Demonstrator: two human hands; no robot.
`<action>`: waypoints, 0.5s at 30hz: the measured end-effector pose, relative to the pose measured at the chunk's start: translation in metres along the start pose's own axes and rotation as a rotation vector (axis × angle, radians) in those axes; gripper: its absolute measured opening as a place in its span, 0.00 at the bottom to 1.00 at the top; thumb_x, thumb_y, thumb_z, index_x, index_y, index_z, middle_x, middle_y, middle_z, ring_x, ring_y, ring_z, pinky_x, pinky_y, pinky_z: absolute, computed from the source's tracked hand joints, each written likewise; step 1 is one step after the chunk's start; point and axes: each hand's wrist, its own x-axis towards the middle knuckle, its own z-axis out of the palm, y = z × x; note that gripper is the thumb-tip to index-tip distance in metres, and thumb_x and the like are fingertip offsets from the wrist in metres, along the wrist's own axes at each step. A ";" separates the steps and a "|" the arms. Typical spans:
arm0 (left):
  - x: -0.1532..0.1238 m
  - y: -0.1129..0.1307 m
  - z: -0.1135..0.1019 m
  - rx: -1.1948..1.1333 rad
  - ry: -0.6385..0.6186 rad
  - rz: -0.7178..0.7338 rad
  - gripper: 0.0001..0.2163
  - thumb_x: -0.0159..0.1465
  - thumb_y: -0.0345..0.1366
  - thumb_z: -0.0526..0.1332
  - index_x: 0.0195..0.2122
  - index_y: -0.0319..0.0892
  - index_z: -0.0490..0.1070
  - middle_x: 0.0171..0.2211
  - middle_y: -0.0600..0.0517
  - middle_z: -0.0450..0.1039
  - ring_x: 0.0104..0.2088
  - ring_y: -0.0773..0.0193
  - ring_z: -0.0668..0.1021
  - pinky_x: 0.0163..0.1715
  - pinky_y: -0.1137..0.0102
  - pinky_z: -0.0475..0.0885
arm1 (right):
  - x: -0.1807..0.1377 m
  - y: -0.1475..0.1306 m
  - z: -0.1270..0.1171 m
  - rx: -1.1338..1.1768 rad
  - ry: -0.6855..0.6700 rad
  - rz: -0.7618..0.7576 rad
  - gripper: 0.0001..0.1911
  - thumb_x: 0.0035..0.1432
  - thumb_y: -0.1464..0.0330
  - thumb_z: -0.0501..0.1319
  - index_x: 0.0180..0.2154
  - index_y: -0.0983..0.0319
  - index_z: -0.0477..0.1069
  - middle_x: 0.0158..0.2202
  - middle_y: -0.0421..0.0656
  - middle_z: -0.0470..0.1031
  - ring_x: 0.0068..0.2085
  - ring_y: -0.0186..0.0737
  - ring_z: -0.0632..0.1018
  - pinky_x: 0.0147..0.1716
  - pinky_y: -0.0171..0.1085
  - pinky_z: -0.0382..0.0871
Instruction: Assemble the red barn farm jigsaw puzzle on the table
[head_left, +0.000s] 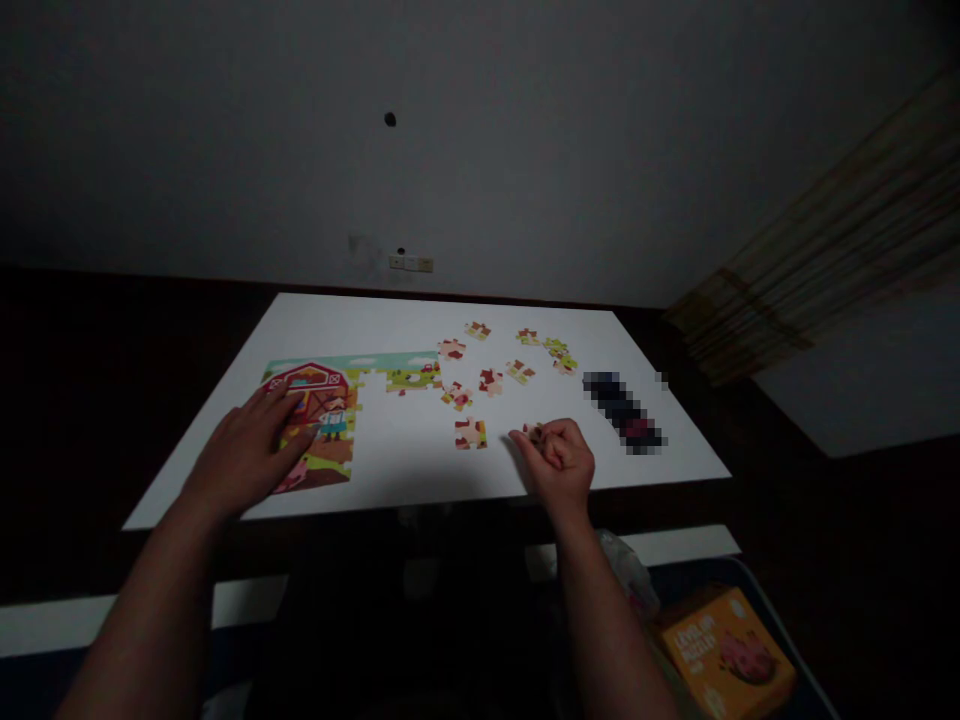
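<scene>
My left hand lies flat with spread fingers on the left side of a partly joined farm jigsaw puzzle. The joined part shows a red barn, a farmer and a strip of sky running right along the top. My right hand is closed, thumb and fingers pinching a small puzzle piece just above the table. Left of it lies a brown-and-cream puzzle piece. Several loose pieces are scattered farther back, among them a cow-patterned piece and a green one.
The white table stands before a grey wall with a socket strip. A pixelated dark object lies at the table's right. Below the right front edge are an orange puzzle box and a clear plastic bag. A curtain hangs at right.
</scene>
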 end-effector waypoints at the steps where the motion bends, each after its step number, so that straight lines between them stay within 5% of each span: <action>1: 0.000 0.000 0.000 0.005 0.004 0.006 0.33 0.75 0.55 0.52 0.76 0.46 0.63 0.80 0.45 0.56 0.79 0.40 0.59 0.73 0.41 0.61 | 0.000 0.000 -0.001 0.001 -0.005 -0.003 0.37 0.59 0.56 0.77 0.19 0.56 0.50 0.29 0.41 0.69 0.31 0.40 0.71 0.34 0.42 0.75; 4: 0.000 -0.001 0.002 0.030 0.009 0.005 0.33 0.76 0.56 0.48 0.76 0.45 0.63 0.80 0.45 0.55 0.80 0.45 0.58 0.73 0.42 0.63 | 0.000 0.000 -0.005 0.062 -0.020 0.001 0.38 0.61 0.54 0.75 0.18 0.56 0.49 0.27 0.41 0.68 0.29 0.40 0.70 0.33 0.42 0.75; 10: 0.000 -0.004 0.007 0.024 0.018 -0.042 0.36 0.73 0.61 0.45 0.79 0.56 0.55 0.82 0.54 0.50 0.80 0.51 0.57 0.75 0.44 0.59 | 0.003 0.004 -0.011 0.290 -0.106 0.073 0.31 0.76 0.49 0.54 0.21 0.55 0.64 0.28 0.44 0.69 0.32 0.46 0.75 0.40 0.49 0.80; 15: 0.001 -0.008 0.007 -0.019 0.053 0.009 0.37 0.72 0.61 0.48 0.81 0.70 0.41 0.83 0.68 0.41 0.80 0.51 0.57 0.75 0.47 0.60 | 0.010 -0.004 -0.006 0.145 -0.091 0.083 0.24 0.73 0.56 0.64 0.25 0.55 0.63 0.31 0.42 0.71 0.34 0.44 0.76 0.37 0.44 0.78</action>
